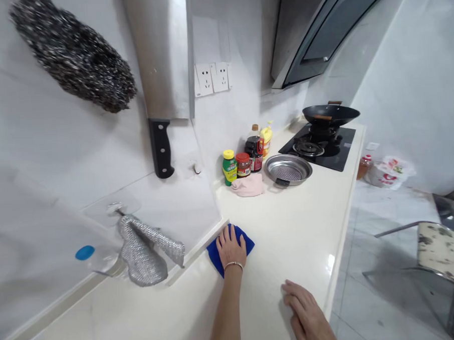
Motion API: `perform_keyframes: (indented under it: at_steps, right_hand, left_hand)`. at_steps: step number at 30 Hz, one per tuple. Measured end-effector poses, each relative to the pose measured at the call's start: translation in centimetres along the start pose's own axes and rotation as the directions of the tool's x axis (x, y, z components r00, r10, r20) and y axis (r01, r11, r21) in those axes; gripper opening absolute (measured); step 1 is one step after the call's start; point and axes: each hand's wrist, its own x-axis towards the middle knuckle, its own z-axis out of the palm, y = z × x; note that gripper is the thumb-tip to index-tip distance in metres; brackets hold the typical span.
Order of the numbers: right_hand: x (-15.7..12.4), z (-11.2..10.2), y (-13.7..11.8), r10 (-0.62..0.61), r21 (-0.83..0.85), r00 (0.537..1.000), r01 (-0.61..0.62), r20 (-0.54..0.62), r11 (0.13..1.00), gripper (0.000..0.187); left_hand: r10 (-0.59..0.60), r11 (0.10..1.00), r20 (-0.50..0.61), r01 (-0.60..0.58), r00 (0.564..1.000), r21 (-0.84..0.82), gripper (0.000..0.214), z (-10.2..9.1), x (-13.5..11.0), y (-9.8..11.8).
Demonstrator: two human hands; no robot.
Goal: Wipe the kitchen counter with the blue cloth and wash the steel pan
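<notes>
My left hand (230,247) lies flat, fingers stretched out, on top of a folded blue cloth (249,244). The cloth sits on the cream countertop (289,222), close to the raised edge along the wall. A thin bracelet circles that wrist. Nearer to me, by the counter's front edge, my right hand (304,312) rests palm down on the bare surface. Its fingers are loosely extended and hold nothing.
A pink cloth (248,185), several sauce jars and bottles (245,161) and a steel pan (288,170) stand further along the counter. Beyond them a black wok (330,114) sits on the hob. A cleaver (163,82), steel scourer (75,56) and mesh cloth (143,249) hang on the wall. A stool (441,251) stands at right.
</notes>
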Motion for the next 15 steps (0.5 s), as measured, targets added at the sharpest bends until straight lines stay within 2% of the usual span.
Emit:
perform_keyframes:
  at_steps: [4, 11, 15]
  right_hand:
    - [0.3, -0.1, -0.1, 0.002, 0.031, 1.0, -0.001, -0.026, 1.0, 0.05]
    - [-0.2, 1.0, 0.9, -0.038, 0.022, 0.996, 0.04, -0.08, 0.999, 0.051]
    - [-0.5, 1.9, 2.0, -0.06, 0.015, 0.991, 0.062, -0.121, 0.998, 0.047]
  left_hand:
    - [0.075, 0.997, -0.022, -0.075, 0.997, -0.003, 0.057, 0.6, 0.5, 0.4]
    - [0.081, 0.996, -0.067, -0.084, 0.994, -0.042, 0.054, 0.4, -0.1, 0.0]
    - [0.064, 0.996, -0.012, -0.065, 0.998, -0.057, 0.052, 0.7, -0.4, -0.2]
